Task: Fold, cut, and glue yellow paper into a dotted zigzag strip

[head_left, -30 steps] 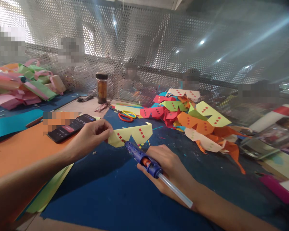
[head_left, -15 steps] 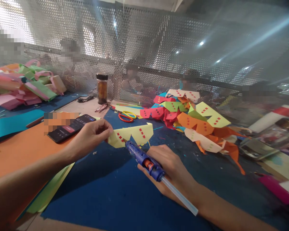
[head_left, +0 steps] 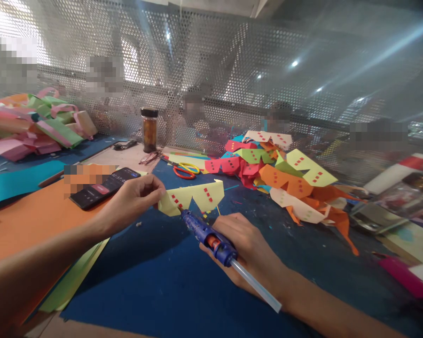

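Note:
My left hand [head_left: 143, 195] pinches the left end of a pale yellow paper mask [head_left: 208, 193], which has a notch in its lower edge and small red squares on both halves. In my right hand [head_left: 248, 241] is a blue glue gun [head_left: 206, 233], with a clear glue stick [head_left: 255, 284] jutting from its back end. Its nozzle is at the lower left part of the mask, close by the red squares. Whether the tip touches the paper I cannot tell. The fingers round the handle are partly hidden.
Behind the mask lie scissors [head_left: 186, 170] with red and yellow handles. Similar coloured paper masks [head_left: 285, 180] are heaped at the right. A phone [head_left: 104, 188] rests on orange paper [head_left: 31, 234] at the left. Further back stand a dark-lidded jar [head_left: 149, 131] and a perforated metal screen [head_left: 211, 61].
My right hand has shifted the glue gun slightly left and down, its nozzle moving along the mask's lower left part. My left hand and the mask have stayed in place.

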Available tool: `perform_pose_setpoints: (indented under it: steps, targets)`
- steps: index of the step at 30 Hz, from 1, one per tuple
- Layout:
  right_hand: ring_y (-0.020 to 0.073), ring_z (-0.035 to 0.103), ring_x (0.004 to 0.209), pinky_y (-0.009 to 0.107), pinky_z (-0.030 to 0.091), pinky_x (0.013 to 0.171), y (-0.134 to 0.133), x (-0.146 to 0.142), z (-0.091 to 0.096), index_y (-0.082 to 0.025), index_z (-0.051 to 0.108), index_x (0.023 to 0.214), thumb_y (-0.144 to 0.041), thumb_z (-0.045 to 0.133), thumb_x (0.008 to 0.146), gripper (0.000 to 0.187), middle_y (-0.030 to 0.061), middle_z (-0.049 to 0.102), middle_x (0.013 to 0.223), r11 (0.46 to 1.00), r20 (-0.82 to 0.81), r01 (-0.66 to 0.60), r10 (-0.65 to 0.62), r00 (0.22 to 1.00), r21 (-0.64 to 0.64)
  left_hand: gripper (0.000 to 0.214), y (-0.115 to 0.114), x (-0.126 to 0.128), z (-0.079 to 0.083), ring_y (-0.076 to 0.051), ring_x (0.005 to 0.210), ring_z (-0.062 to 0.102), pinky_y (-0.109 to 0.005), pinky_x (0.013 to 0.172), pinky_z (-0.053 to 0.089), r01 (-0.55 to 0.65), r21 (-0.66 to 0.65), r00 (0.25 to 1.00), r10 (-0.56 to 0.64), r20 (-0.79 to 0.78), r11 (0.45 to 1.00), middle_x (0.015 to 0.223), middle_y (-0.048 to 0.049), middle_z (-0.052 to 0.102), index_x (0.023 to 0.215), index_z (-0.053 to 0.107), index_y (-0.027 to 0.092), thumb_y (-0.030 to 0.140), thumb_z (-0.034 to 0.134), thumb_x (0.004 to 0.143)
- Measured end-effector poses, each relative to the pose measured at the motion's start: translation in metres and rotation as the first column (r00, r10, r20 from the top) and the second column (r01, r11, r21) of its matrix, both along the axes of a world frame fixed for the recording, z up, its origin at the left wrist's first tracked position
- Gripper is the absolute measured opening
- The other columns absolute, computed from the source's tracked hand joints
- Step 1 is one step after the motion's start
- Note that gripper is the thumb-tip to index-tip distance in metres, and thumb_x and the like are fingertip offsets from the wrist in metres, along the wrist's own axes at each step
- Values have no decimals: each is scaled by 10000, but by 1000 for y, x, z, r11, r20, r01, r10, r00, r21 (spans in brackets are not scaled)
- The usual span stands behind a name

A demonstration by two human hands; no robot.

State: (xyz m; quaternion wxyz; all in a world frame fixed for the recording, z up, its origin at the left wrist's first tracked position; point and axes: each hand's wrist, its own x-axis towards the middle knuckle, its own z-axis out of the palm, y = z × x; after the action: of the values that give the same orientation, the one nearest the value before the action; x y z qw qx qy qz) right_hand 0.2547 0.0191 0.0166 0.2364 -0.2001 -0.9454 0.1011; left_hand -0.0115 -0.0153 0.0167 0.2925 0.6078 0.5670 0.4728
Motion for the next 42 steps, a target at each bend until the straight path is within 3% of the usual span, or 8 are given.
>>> perform_pose_setpoints:
  steps: [9,21,42]
  targets:
    - [140,483,663,318,367,726,0,3,1,-203,499,784,-192,610,879,147,-21,540,731,1000,-17,-5,4,1000,-18,120,-1,0,2,-127,673,580,-251,636,429,-14,20,999,15,-29,1000,691,35,600,795,592,185,275,557,866]
    - [128,453,651,295,364,719,2,5,0,-210,451,758,-94,618,817,212,-38,507,716,999,-17,41,-41,999,2,149,1,0,2,-124,675,560,-257,641,410,-11,5,1000,11,6,1000,700,38,578,801,583,180,307,554,871]
    - [129,476,653,307,378,731,2,4,-1,-202,479,756,-158,623,848,176,-31,530,728,999,-18,50,-50,999,-6,196,1,1,4,-122,643,582,-243,626,435,5,37,1000,-5,16,999,674,23,603,766,587,178,346,564,865]
